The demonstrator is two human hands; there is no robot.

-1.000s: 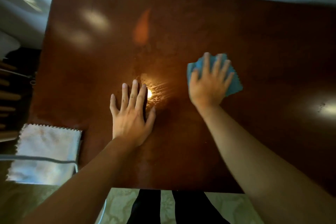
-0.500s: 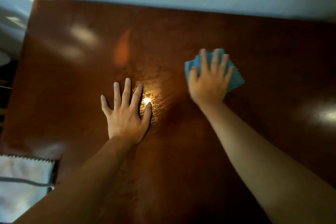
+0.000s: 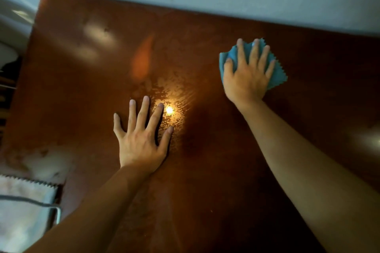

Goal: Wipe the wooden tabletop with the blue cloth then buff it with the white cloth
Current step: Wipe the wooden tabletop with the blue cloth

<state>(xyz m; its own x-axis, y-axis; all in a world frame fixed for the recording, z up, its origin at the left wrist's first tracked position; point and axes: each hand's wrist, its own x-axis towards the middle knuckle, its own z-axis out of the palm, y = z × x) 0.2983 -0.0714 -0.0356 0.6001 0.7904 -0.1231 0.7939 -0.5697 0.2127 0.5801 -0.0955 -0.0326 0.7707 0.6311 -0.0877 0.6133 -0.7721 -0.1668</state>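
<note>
Fingers [image 3: 255, 55] of the right hand [image 3: 247, 76], straight and spread, press the blue cloth [image 3: 276, 75], which has slid farther right and away across the counter [image 3: 205, 191]. The left hand [image 3: 141, 139] stays flat, fingers wide. The white cloth [image 3: 22, 211] lies at the near-left corner.

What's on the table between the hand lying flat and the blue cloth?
Nothing solid: the head view shows only bare shiny brown wooden tabletop with a bright light glint between the flat left hand and crumpled blue cloth.
</note>
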